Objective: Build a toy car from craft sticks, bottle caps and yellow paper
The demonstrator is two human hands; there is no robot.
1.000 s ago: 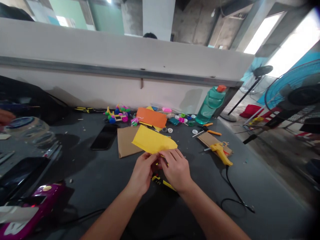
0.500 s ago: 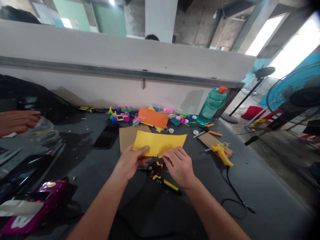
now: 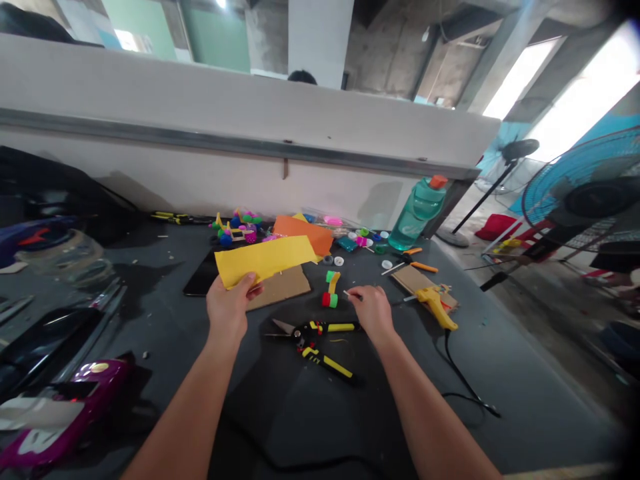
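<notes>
Pinching a strip of yellow paper (image 3: 265, 260) by its lower edge, the fingers (image 3: 245, 287) of the left hand (image 3: 227, 310) are closed on it and raise it at a tilt, just above a piece of brown cardboard (image 3: 280, 288). The two hands have just parted: the right hand (image 3: 373, 313) has let go of the paper and moved away, leaving the strip in the left hand alone. Its fingers (image 3: 357, 297) curl loosely around a thin white stick (image 3: 346, 293) at their tips, though whether they truly grip it cannot be told. Just beside the right hand at 9 o'clock stand small green and red plastic pieces (image 3: 329, 300), while open snips with yellow-and-black handles (image 3: 325, 327) lie at 7 o'clock on the dark tabletop (image 3: 160, 333). At 3 o'clock, a yellow glue gun (image 3: 437, 307) rests on a cardboard offcut (image 3: 413, 280). Beyond the paper at 1 o'clock lies a sheet of orange paper (image 3: 303, 235), and a black smartphone (image 3: 200, 283) sits at 9 o'clock from the cardboard, partly behind the strip. A teal water bottle (image 3: 415, 213) lies farther off at 1 o'clock from the right hand.
</notes>
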